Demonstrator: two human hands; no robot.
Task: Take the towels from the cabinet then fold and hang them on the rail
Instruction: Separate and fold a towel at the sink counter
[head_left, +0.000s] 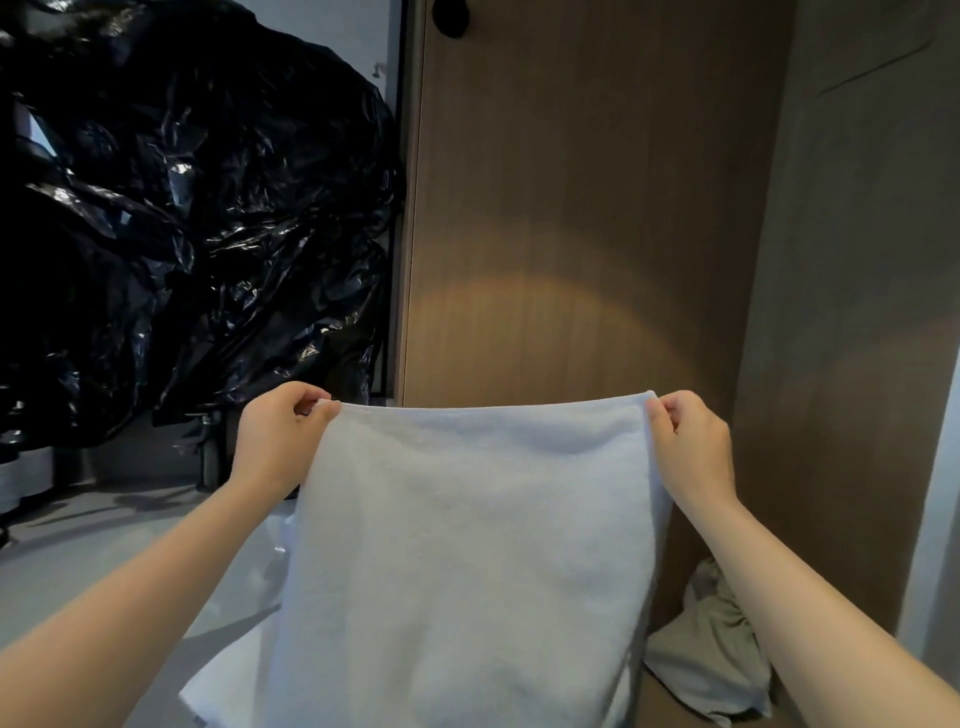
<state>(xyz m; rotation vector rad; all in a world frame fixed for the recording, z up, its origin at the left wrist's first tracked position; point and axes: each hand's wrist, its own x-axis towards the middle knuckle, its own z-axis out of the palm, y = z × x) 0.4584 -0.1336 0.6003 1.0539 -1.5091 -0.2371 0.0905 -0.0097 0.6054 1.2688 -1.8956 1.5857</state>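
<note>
The towel is plain white with a faint blue cast and no print or stripe. The plastic is glossy black, flecked with white glints along its creases. The panel is mid-brown with fine vertical wood grain and a warm amber patch low down. The knob is black. The wall is dull taupe. The cloth is pale grey-green. The floor is grey.

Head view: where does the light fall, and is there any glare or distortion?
Head view: a warm arc of light on the wooden panel; small glints on the dark black plastic sheet; the white towel evenly lit; straight edges lean at the right, from the wide angle.
</note>
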